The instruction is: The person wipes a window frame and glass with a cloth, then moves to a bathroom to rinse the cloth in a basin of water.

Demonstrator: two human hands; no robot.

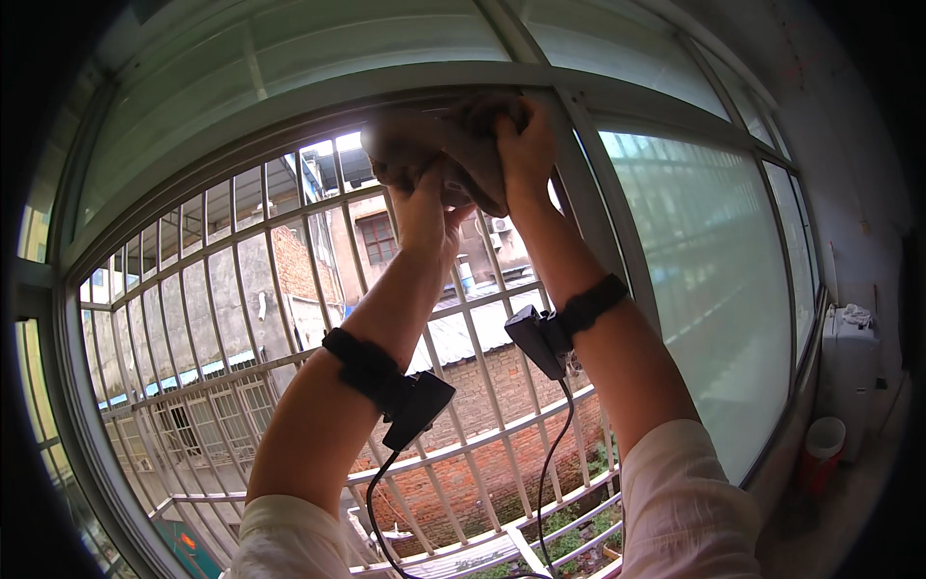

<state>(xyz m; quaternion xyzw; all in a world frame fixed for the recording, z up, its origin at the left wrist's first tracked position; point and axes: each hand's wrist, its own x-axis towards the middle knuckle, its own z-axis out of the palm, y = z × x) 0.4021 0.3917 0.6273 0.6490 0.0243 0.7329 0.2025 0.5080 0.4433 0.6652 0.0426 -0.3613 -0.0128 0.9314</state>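
Both arms reach up to the top of a window opening. A dark brown cloth [470, 155] is bunched between the hands, close under the upper rail of the metal window frame [434, 74]. My left hand [423, 210] grips the cloth's lower left part from below. My right hand [528, 148] holds its upper right end, near the corner by the upright frame. The cloth hides some of the fingers, and whether it touches the frame I cannot tell. Each forearm wears a black strap with a small black device and a cable.
Metal security bars [311, 231] stand outside the opening, with brick buildings beyond. A frosted glass pane [702, 289] fills the right side. At the far right are a white appliance [848, 362] with a crumpled item on top and a red bucket [819, 463] with a white rim.
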